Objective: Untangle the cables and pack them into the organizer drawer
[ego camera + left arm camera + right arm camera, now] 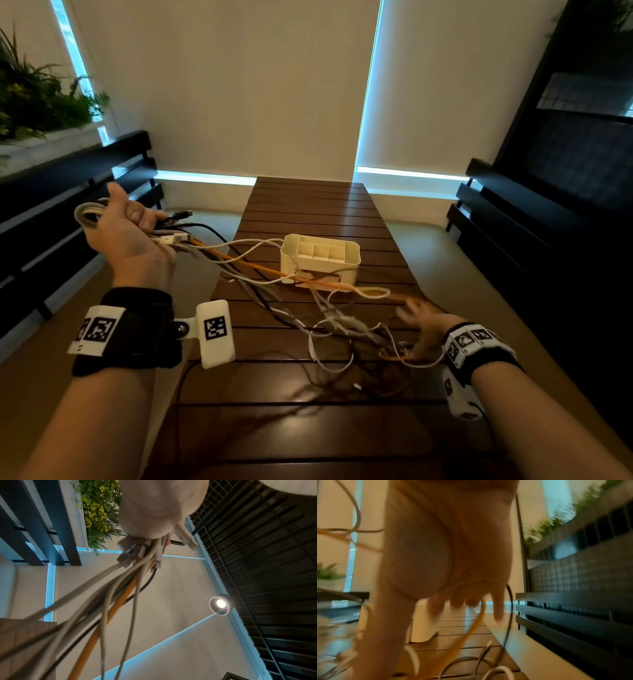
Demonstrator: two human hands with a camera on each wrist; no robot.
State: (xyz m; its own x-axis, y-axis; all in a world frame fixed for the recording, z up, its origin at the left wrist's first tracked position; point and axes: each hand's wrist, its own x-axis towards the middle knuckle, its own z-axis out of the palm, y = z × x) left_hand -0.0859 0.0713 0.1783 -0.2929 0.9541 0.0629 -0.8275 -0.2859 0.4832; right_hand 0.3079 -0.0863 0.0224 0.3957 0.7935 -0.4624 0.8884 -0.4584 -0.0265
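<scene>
1. In the head view, fingers (pixel 150 219) of the left hand (pixel 130 236) curled round a gathered bunch of cables (pixel 171 236), raised left of the desk (pixel 308 205). The right hand (pixel 423 325) hovered blurred, fingers spread, over the tangle (pixel 342 325) lying on the desk near the organizer (pixel 320 260). Untangling seemed under way; next would likely be drawing one strand, perhaps the orange cable (pixel 260 267), free of the knot.
2. The left wrist view alone showed the plug ends (pixel 130 553) bunched at the grip.
3. The right wrist view, blurred, showed the right fingers (pixel 498 609) hanging loose, the orange cable passing between them; whether they pinched it I could not tell.
</scene>
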